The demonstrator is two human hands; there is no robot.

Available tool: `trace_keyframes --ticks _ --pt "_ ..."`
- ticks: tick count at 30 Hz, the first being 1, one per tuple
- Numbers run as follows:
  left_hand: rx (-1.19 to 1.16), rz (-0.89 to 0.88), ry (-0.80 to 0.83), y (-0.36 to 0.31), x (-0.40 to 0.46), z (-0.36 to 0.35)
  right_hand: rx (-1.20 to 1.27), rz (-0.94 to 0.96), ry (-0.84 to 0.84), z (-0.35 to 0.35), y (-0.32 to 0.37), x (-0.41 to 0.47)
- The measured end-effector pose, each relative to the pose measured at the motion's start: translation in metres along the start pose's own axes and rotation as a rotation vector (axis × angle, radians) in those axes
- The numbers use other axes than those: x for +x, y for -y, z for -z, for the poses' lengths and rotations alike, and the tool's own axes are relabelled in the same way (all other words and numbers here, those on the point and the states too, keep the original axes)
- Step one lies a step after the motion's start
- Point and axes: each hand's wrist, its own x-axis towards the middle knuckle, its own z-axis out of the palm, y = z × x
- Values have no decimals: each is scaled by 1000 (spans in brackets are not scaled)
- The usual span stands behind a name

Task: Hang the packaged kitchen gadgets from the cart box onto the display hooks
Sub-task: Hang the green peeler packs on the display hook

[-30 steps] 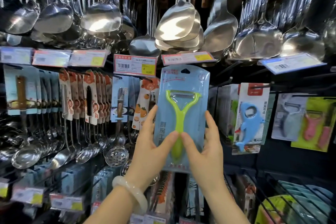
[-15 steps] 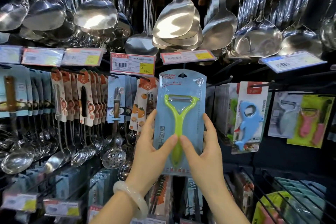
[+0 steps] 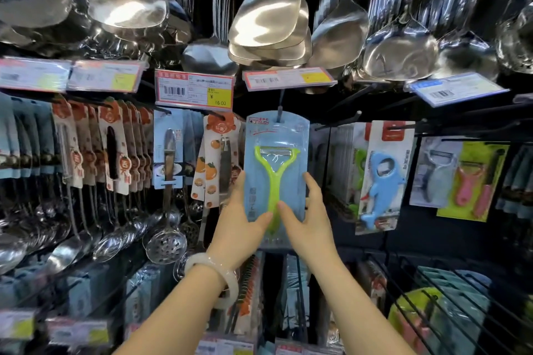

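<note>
- Head view: steel ladles (image 3: 268, 17) are hanging above the peeler package (image 3: 277, 179); a blue whale opener card (image 3: 382, 179) is hanging to its right.
- The package is standing upright, blade end up, its hole at the display hook (image 3: 280, 111).
- The left hand (image 3: 240, 228) and right hand (image 3: 310, 222) are pinching its lower edges.

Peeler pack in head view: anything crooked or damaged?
Nothing stands out. The peeler pack sits upright on the hook, blister intact, left hand and right hand gripping its lower edges.
</note>
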Motion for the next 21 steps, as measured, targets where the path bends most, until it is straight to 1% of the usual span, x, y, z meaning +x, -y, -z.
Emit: trace_keyframes --ticks 2,5,6,8,9,12,14,15,18,19,21 --pt "136 51 42 11 5 -3 -92 -38 31 -2 -12 4" --pt "271 112 28 28 -1 -10 -193 -86 93 0 -28 -6" --pt "348 153 41 32 -7 -13 -238 -112 119 3 -34 -13" --pt "579 252 88 40 -21 -22 -347 -147 143 9 -46 -26" --pt "691 270 124 42 -28 -28 -411 -133 157 11 -50 -35" --pt "947 194 240 38 -54 -57 -647 -41 175 27 -61 -62" --pt "1046 127 299 32 -69 -80 -789 -24 208 45 -67 -79" --pt "1075 86 312 29 -76 -93 -843 -8 219 56 -71 -88" --pt "1095 -5 397 18 -105 -134 -930 34 136 91 -90 -115" --pt "1099 -24 442 16 -115 -149 -941 26 131 105 -94 -127" --pt "1118 -67 524 10 -139 -180 -946 -57 177 133 -105 -154"
